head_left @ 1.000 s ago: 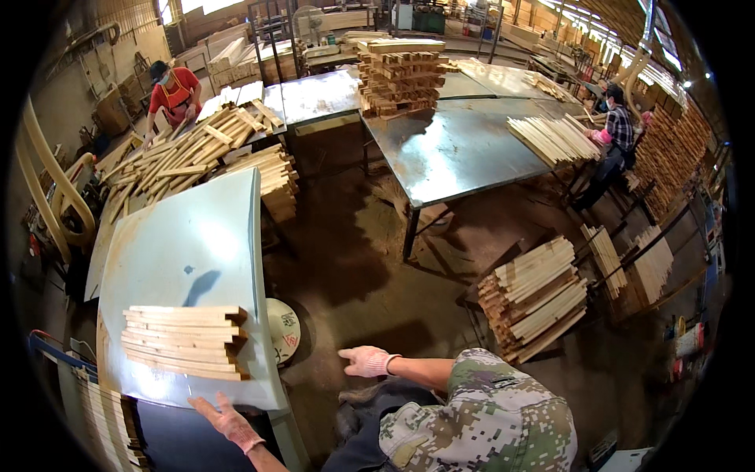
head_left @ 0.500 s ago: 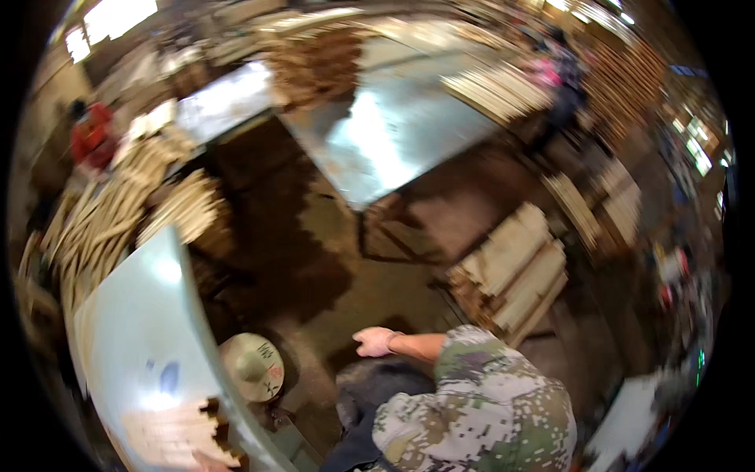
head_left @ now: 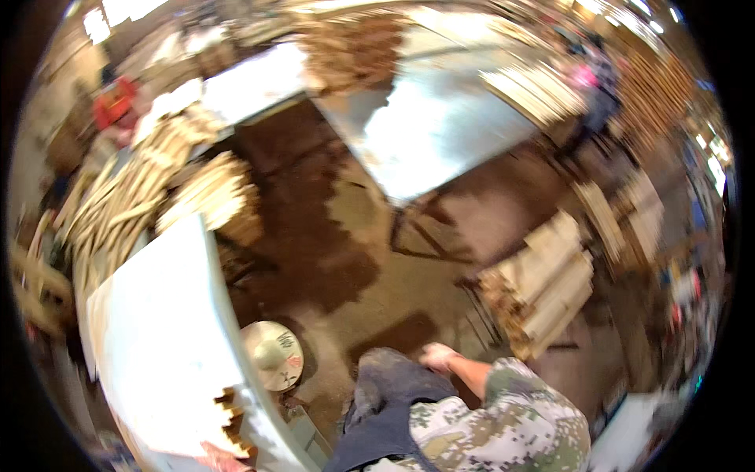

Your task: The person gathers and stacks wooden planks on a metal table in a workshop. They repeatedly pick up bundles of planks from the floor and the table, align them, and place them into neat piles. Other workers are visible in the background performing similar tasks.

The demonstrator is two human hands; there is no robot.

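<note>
Low at the left, my left hand (head_left: 222, 459) lies against the pale wooden strips (head_left: 230, 421) on a light, shiny sheet-topped table (head_left: 157, 315); its fingers look stretched out, though glare and the frame's lower edge hide part of it. My right hand (head_left: 439, 356), at the end of a camouflage sleeve (head_left: 503, 413), hangs beside my dark-clad knee (head_left: 393, 377). Nothing shows in it and its fingers seem loosely apart, slightly blurred. Between the table and my leg stands a round, pale disc-topped stool (head_left: 273, 355) with markings.
Bundled wood (head_left: 543, 279) sits on a low stand to the right. Ahead is a large metal-topped table (head_left: 456, 130) carrying strips (head_left: 535, 93). Loose strips (head_left: 126, 197) heap at the left. A person in red (head_left: 116, 106) is far left; another person (head_left: 602, 82) is far right.
The whole view has swung, so the surroundings sit farther right in the picture. My right hand has shifted right, to the other side of my knee. My left hand stays by the strips.
</note>
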